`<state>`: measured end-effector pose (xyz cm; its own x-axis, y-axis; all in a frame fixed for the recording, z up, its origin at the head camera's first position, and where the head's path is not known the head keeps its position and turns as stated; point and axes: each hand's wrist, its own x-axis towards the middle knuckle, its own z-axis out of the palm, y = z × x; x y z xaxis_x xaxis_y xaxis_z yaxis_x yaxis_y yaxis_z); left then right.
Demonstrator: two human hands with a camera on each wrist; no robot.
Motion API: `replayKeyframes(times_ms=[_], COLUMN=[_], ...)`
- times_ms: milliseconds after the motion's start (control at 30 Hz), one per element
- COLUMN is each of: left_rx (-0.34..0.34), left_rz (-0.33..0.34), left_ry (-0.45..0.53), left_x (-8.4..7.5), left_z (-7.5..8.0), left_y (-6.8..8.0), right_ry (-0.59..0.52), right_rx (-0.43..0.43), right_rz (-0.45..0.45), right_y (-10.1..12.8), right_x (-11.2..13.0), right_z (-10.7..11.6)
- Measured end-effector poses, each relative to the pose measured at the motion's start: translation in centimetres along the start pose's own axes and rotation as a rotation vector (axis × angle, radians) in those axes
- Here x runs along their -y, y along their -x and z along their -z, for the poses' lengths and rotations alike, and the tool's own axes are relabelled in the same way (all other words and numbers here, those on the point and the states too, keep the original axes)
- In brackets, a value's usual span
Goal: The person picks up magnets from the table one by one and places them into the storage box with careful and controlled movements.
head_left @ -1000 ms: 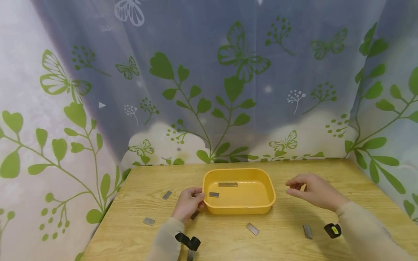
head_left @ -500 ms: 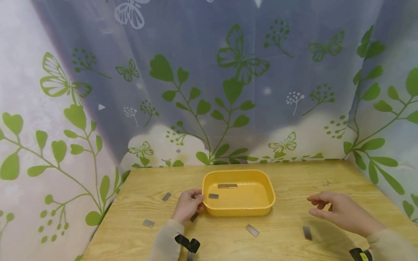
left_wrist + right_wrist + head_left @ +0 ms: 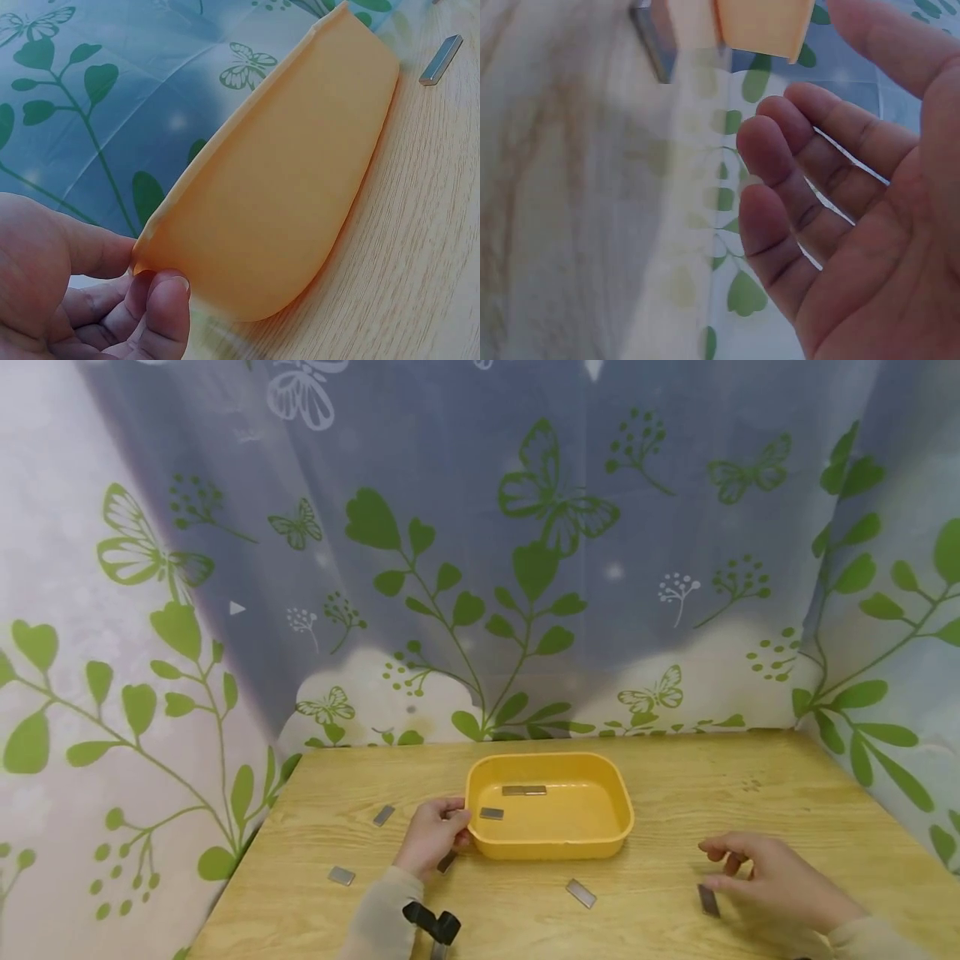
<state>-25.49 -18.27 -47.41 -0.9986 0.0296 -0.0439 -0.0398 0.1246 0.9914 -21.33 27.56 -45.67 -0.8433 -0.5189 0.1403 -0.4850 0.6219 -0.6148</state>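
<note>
A yellow plastic tray [image 3: 551, 850] sits on the wooden table, with a few small flat grey metal blocks [image 3: 491, 814] on its floor. My left hand [image 3: 431, 837] pinches the tray's left rim between thumb and fingers; the left wrist view shows that grip on the tray's corner [image 3: 277, 165]. Over at the right, my right hand [image 3: 783, 878] hovers beside a grey metal block [image 3: 708, 902], its thumb overlapping the block's near end in the head view. In the right wrist view this hand [image 3: 855, 187] has loosely bent fingers with nothing between them.
More metal blocks lie about the table: one in front of the tray [image 3: 581, 893], two at the left [image 3: 384, 815] [image 3: 342, 877], and one partly behind the left hand [image 3: 447, 862]. A patterned curtain [image 3: 465, 568] hangs along the table's back edge.
My right hand has moved right and toward me, from beside the tray's right side down to the block at the right. The left hand keeps its hold on the tray.
</note>
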Motion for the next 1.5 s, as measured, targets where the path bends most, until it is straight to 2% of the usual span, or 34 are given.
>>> replayKeyframes(times_ms=[200, 367, 667, 800, 1133, 1500], left_rx=[-0.019, -0.007, -0.004, -0.003, -0.005, -0.003], left_rz=[0.016, 0.006, 0.010, 0.013, 0.017, 0.037], left_ry=[-0.010, -0.003, 0.006, 0.000, -0.009, -0.004], left_x=[0.0, -0.1, 0.1, 0.0, -0.1, -0.2], left_z=[0.0, 0.0, 0.0, 0.0, 0.0, 0.0], left_y=[0.1, 0.0, -0.1, -0.1, -0.1, 0.0], right_ry=[0.003, -0.001, -0.017, -0.011, -0.048, -0.029], right_rx=[0.072, 0.110, 0.166, 0.187, 0.168, 0.136], right_rz=[-0.042, -0.066, -0.001, -0.008, 0.004, -0.018], right_y=[0.1, 0.2, 0.2, 0.2, 0.2, 0.0], right_x=[-0.9, -1.6, -2.2, -2.4, -2.3, -2.4], right_z=[-0.5, -1.1, -1.4, -1.4, -1.6, -1.8])
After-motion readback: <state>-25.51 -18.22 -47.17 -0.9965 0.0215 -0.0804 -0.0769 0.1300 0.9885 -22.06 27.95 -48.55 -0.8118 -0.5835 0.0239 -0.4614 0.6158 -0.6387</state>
